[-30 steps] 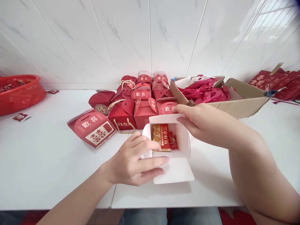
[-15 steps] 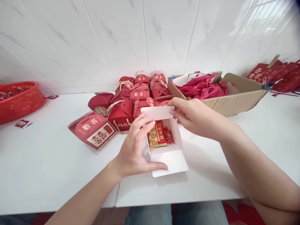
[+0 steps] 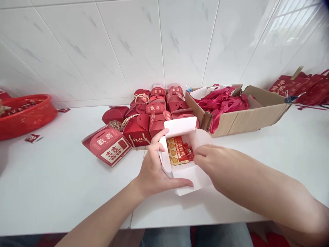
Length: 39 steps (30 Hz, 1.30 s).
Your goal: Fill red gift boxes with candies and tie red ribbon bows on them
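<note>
A small paper gift box, white inside, stands with its flaps raised in front of me. My left hand holds it from the left, fingers along the left flap and thumb stretched over the front flap. Inside lie a red-and-gold snack packet and, to its right, small red wrapped pieces. My right hand reaches over the right wall with its fingers curled into the box; the fingertips are hidden, so what they grip does not show.
Several folded red gift boxes cluster behind, one lying tilted at left. A cardboard carton with red ribbons stands at back right, red bags beyond it. At far left are a red basket and a small packet.
My right hand has let go of the back flap and moved down to the right side of the box. Its side flaps now spread outward. My left hand still holds the box.
</note>
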### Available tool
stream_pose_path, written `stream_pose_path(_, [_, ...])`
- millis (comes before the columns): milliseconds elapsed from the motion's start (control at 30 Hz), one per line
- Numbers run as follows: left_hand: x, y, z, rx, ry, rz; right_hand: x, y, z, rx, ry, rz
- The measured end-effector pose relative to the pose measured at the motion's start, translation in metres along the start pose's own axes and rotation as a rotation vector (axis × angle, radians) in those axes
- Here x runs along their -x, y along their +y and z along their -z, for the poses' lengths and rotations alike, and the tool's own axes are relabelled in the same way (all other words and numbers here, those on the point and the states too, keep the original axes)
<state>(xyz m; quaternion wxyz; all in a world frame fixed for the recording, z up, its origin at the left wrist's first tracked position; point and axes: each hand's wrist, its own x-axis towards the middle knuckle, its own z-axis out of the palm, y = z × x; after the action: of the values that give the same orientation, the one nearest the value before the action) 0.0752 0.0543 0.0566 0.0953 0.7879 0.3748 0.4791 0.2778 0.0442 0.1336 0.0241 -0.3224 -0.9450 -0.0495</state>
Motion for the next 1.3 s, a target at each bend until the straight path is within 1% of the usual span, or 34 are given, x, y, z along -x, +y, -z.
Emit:
stream_pose_path(67, [0.002,0.002,-0.001,-0.015,0.002,-0.033,-0.001,0.003,-0.002,0.08,-0.027,-0.079])
stream_pose_path(100, [0.003,0.003,-0.002,-0.023,0.0,-0.054,-0.002,0.003,-0.003,0.119,-0.03,-0.089])
stream_pose_path(167, [0.005,0.004,-0.004,-0.037,0.006,-0.097,-0.008,0.004,-0.002,0.184,-0.033,-0.051])
stream_pose_path(233, [0.006,0.005,-0.006,-0.054,0.026,-0.128,-0.016,0.002,-0.002,0.2,-0.085,0.006])
stream_pose_path(300, [0.008,0.007,-0.009,-0.084,0.053,-0.153,-0.024,-0.001,-0.001,0.136,-0.197,0.026])
stream_pose_path(400, [0.009,0.009,-0.013,-0.147,0.089,-0.183,-0.033,-0.005,-0.001,0.02,-0.366,-0.019])
stream_pose_path(467, [0.009,0.011,-0.014,-0.183,0.104,-0.196,-0.037,-0.006,0.0,-0.028,-0.42,-0.045])
stream_pose_path(600, [0.01,0.013,-0.016,-0.208,0.106,-0.186,-0.04,-0.005,-0.002,-0.057,-0.486,-0.022])
stream_pose_path(667, [0.011,0.012,-0.015,-0.215,0.111,-0.18,-0.04,-0.003,-0.004,-0.058,-0.491,-0.027])
stream_pose_path(733, [0.01,0.011,-0.014,-0.236,0.121,-0.184,-0.04,0.0,-0.007,-0.091,-0.461,-0.042])
stream_pose_path(800, [0.01,0.009,-0.013,-0.261,0.138,-0.184,-0.041,0.003,-0.01,-0.146,-0.372,-0.07])
stream_pose_path(833, [0.009,0.009,-0.012,-0.271,0.148,-0.179,-0.041,0.005,-0.011,-0.18,-0.288,-0.088])
stream_pose_path(933, [0.009,0.008,-0.011,-0.277,0.169,-0.155,-0.042,0.009,-0.015,-0.283,0.022,-0.172])
stream_pose_path(967, [0.008,0.009,-0.01,-0.276,0.172,-0.151,-0.042,0.009,-0.016,-0.307,0.097,-0.201])
stream_pose_path(1000, [0.008,0.009,-0.01,-0.275,0.172,-0.148,-0.042,0.01,-0.017,-0.323,0.141,-0.226])
stream_pose_path(1133, [0.008,0.01,-0.01,-0.279,0.169,-0.133,-0.037,0.015,-0.012,-0.38,0.206,-0.245])
stream_pose_path(1300, [0.007,0.01,-0.009,-0.27,0.166,-0.109,-0.021,0.025,0.01,-0.43,0.369,-0.279])
